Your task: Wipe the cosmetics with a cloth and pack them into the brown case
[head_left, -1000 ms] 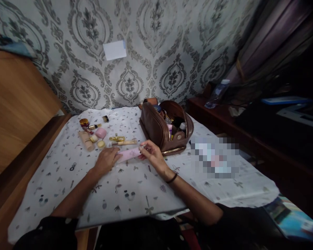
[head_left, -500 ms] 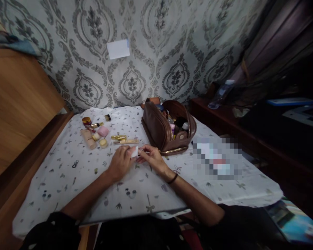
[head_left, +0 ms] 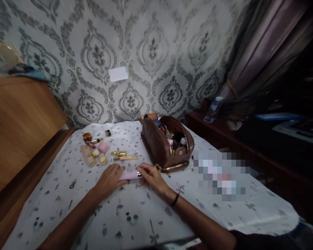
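Note:
A pale pink cosmetic tube point(head_left: 129, 174) with a shiny band at its right end lies level between my two hands. My left hand point(head_left: 110, 179) grips its left end, with the fingers on top. At the banded end, my right hand point(head_left: 153, 179) is closed around it with the fingertips. Just beyond the hands are a gold tube point(head_left: 119, 153) and a slim beige stick point(head_left: 126, 158). An unzipped brown leather cosmetic bag point(head_left: 156, 147), filled with several items, stands behind my right hand.
On the patterned white cloth point(head_left: 75, 208) at left lie a beige squeeze tube point(head_left: 88, 156), a pink item point(head_left: 103, 147), a small yellow jar point(head_left: 103, 159) and a red-gold jar point(head_left: 87, 136). A blurred-out object point(head_left: 221, 177) lies right. A plastic bottle point(head_left: 213, 110) stands on the side ledge.
My hands have moved apart, the left one shifting left, and the pink tube now shows between them. Earlier only a small whitish part was visible. The camera view has tilted up.

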Tool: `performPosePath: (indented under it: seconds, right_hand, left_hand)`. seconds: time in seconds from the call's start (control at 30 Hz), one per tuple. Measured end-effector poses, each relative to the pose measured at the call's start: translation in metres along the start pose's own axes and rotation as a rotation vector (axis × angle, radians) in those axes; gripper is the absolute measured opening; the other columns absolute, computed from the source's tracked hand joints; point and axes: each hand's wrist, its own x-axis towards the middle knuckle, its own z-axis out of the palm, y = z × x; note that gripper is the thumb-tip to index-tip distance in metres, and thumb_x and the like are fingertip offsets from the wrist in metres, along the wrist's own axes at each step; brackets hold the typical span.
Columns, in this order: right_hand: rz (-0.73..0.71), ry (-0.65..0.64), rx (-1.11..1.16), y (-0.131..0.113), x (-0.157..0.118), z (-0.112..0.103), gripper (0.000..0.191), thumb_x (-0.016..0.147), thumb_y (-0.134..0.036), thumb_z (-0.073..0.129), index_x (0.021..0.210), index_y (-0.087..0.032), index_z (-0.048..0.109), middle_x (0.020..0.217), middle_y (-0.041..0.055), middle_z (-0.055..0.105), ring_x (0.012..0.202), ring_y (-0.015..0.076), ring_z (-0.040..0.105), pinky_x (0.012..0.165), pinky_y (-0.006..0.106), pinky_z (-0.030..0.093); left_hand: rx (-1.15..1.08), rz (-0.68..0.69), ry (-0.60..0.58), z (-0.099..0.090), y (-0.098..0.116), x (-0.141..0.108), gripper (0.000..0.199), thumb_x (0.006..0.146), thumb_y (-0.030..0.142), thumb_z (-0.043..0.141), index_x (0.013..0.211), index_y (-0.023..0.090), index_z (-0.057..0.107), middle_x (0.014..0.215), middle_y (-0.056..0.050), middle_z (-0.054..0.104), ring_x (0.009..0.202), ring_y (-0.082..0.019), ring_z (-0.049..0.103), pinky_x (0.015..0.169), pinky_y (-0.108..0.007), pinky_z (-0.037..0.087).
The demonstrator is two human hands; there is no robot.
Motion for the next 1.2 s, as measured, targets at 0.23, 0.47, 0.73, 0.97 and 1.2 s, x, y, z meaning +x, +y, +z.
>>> performPosePath:
  seconds: [0.23, 0.47, 0.73, 0.97, 1.2]
  right_hand:
    - [-0.010, -0.119, 0.187, -0.001, -0.001, -0.001, 0.057, 0.062, -0.061, 0.083, 0.095, -0.019, 0.064, 0.079, -0.0016, 0.064, 0.058, 0.0100, 0.059, 0.057, 0.024, 0.046]
    - [-0.069, -0.107, 0.206, -0.007, -0.002, -0.003, 0.053, 0.067, -0.052, 0.083, 0.105, -0.019, 0.065, 0.076, -0.0016, 0.064, 0.066, 0.0121, 0.059, 0.061, 0.025, 0.047]
    - [-0.126, -0.016, 0.077, -0.012, -0.004, 0.003, 0.042, 0.073, -0.052, 0.077, 0.093, -0.018, 0.064, 0.070, -0.0007, 0.063, 0.063, 0.0141, 0.060, 0.062, 0.027, 0.050]
    - [-0.049, -0.017, 0.017, -0.017, -0.009, 0.003, 0.047, 0.074, -0.064, 0.070, 0.075, -0.019, 0.057, 0.056, -0.0045, 0.054, 0.040, 0.0076, 0.041, 0.039, 0.022, 0.033]
    - [-0.018, -0.005, 0.050, -0.024, -0.009, 0.002, 0.046, 0.077, -0.063, 0.065, 0.071, -0.019, 0.054, 0.050, -0.0040, 0.055, 0.037, 0.0082, 0.045, 0.039, 0.021, 0.032]
  left_hand:
    - [0.135, 0.115, 0.142, -0.011, -0.012, -0.001, 0.039, 0.098, 0.053, 0.045, 0.086, 0.018, 0.056, 0.078, -0.005, 0.058, 0.072, -0.022, 0.057, 0.061, -0.031, 0.041]
    - [0.236, 0.100, 0.196, -0.024, -0.019, 0.003, 0.047, 0.098, 0.056, 0.042, 0.075, 0.018, 0.057, 0.067, -0.004, 0.058, 0.064, -0.021, 0.056, 0.055, -0.031, 0.033]
    - [0.099, 0.053, 0.152, -0.020, 0.024, 0.016, 0.043, 0.100, 0.049, 0.044, 0.123, 0.014, 0.055, 0.101, -0.013, 0.065, 0.092, -0.027, 0.061, 0.079, -0.039, 0.046]
    - [0.043, 0.067, 0.112, 0.000, 0.028, 0.021, 0.048, 0.098, 0.046, 0.049, 0.136, 0.016, 0.046, 0.117, -0.017, 0.062, 0.107, -0.031, 0.060, 0.100, -0.052, 0.042]
    - [-0.055, -0.140, 0.006, -0.009, -0.016, -0.006, 0.043, 0.093, 0.050, 0.058, 0.120, 0.017, 0.057, 0.103, -0.013, 0.067, 0.096, -0.029, 0.065, 0.077, -0.038, 0.053]
